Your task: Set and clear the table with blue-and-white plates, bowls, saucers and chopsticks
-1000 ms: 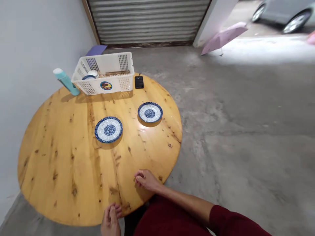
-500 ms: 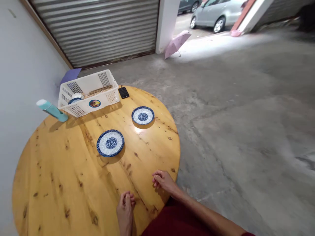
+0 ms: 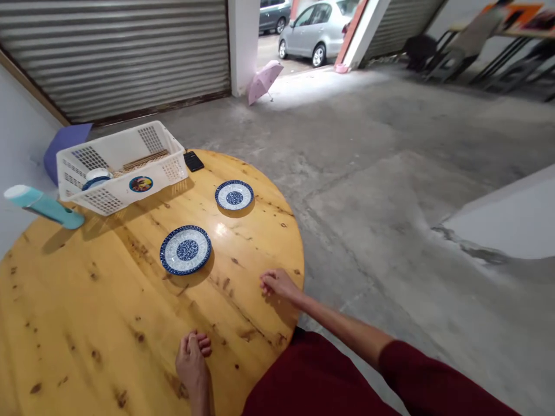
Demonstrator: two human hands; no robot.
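Wooden table (image 3: 87, 323), left hand (image 3: 193, 361) and right hand (image 3: 277, 284) resting on it, fingers curled in, blue plate (image 3: 185, 250) nearby

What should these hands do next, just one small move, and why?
Probably the left hand reaching straight ahead to the near plate. Both hands rest curled and empty on the table, the right hand near its edge. That plate lies bare, directly ahead of the left hand, with only wood between.
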